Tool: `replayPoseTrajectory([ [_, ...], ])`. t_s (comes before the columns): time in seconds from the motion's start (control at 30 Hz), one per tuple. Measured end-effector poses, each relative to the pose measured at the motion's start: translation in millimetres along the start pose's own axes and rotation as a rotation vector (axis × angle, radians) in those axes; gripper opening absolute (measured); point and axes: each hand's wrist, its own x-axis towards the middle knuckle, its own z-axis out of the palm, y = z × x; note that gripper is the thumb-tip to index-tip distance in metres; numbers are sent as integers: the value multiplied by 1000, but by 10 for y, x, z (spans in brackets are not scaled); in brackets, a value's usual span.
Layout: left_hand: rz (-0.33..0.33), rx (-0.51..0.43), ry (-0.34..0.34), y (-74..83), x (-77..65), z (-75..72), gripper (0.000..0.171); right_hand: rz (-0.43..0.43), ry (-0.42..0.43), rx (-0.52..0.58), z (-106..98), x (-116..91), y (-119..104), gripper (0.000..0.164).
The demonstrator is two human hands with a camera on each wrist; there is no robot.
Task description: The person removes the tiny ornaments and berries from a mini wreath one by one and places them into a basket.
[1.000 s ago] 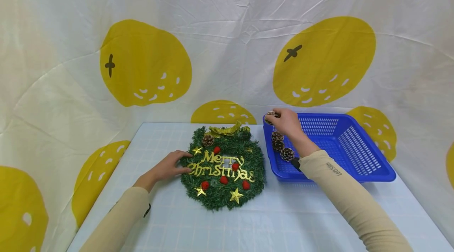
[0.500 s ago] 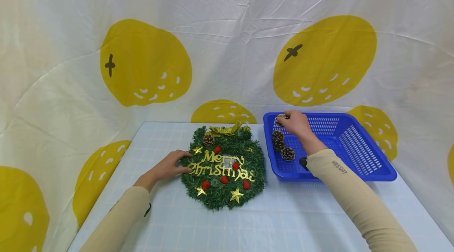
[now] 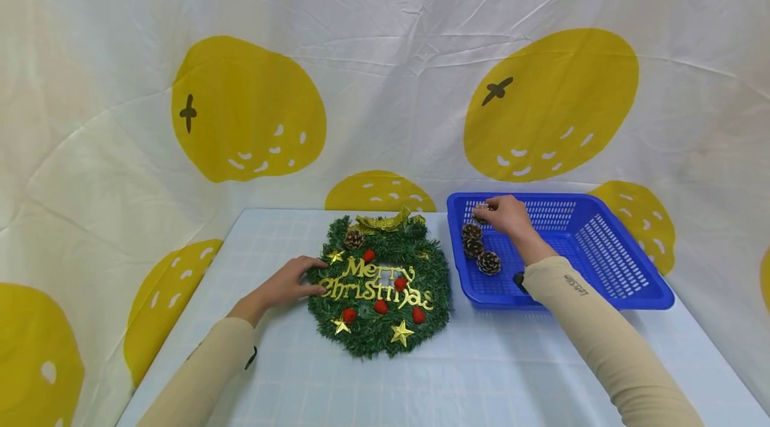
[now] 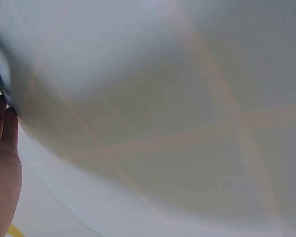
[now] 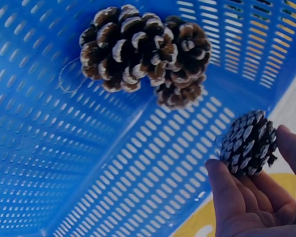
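My right hand [image 3: 510, 216] pinches a pinecone [image 5: 249, 143] between thumb and fingers, held inside the blue plastic basket [image 3: 652, 290] by its back left corner. Close by, several white-tipped pinecones [image 3: 488, 263] lie in the basket's left end; the right wrist view shows them bunched together, with a thin loop of string at one [image 5: 128, 49]. To the left, a green wreath [image 3: 379, 337] lies flat, bearing gold "Merry Christmas" lettering [image 3: 375, 290], red balls, gold stars and a pinecone [image 3: 353, 238]. My left hand [image 3: 289, 283] rests with relaxed fingers at the wreath's left edge.
A pale checked cloth covers the table [image 3: 289, 373]. Behind it hangs a white curtain [image 3: 394, 99] printed with large yellow fruit. The basket's perforated walls rise around the pinecones, and its right part shows bare floor.
My right hand has moved right and slightly down with the pinecone, from the basket's back left corner rim to inside it. The left hand and wreath have stayed put.
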Motion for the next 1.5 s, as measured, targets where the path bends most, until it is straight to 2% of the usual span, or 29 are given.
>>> replayPoseTrajectory([
  [0.23, -2, -6, -6, -17, -2, 14, 58, 0, -6, -8, 26, 5, 82, 55],
  [0.43, 3, -7, -4, -21, -3, 12, 58, 2, -26, -44, 64, 32, 141, 49],
  [0.6, -4, -3, -3, -21, -3, 13, 58, 9, -62, -51, 90, 54, 168, 53],
  [0.87, 14, 3, 7, -4, -1, -3, 57, 26, -97, -64, 93, 55, 147, 52],
  [1.17, -2, -6, -11, -18, 2, -6, 60, 28, -115, -82, 98, 59, 133, 53],
  [1.5, 6, -2, -9, -16, -3, 1, 58, 26, -66, -87, 76, 67, 105, 52],
])
